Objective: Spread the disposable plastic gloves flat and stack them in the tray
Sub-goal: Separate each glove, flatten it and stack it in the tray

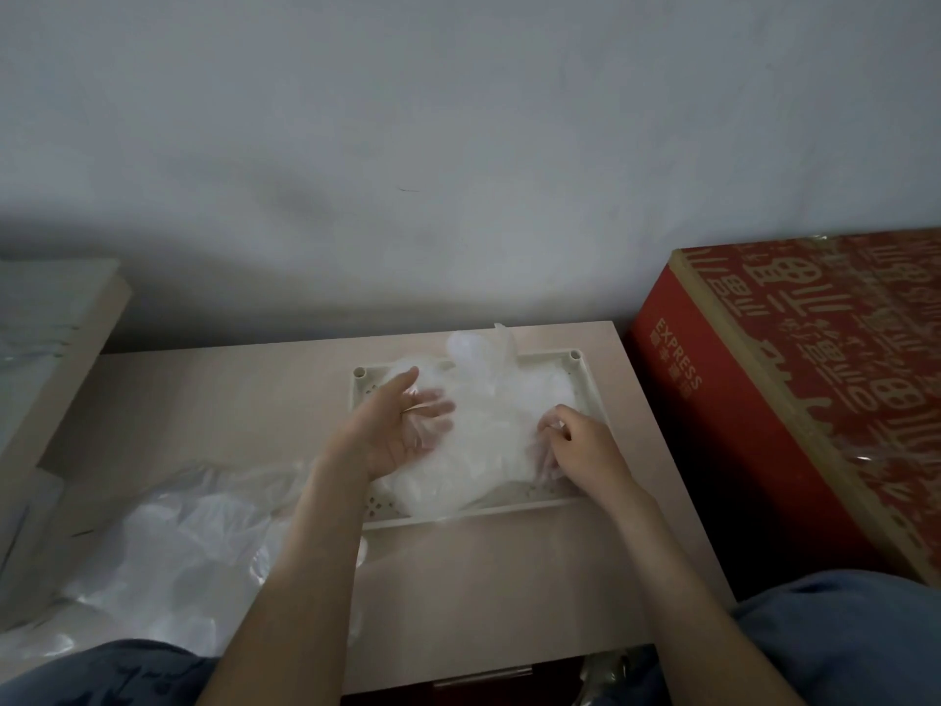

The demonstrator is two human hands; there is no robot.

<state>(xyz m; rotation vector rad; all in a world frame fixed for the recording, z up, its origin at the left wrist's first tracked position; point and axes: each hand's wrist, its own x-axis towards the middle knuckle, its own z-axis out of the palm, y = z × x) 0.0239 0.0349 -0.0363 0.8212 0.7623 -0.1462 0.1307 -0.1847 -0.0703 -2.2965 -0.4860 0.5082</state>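
Left hand (402, 425) lies flat, fingers loose, smoothing the top glove (489, 435) while right hand (575, 445) pinches its edge, guessing that's to keep it taut on the tray (509, 514) stack right under both palms.

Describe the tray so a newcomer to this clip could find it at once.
On the pale table against the grey wall, look left of the red carton. The tray is the cream rectangle with a perforated floor and round corner posts. Unlike the loose plastic heap to its left, it is rigid and holds clear gloves.
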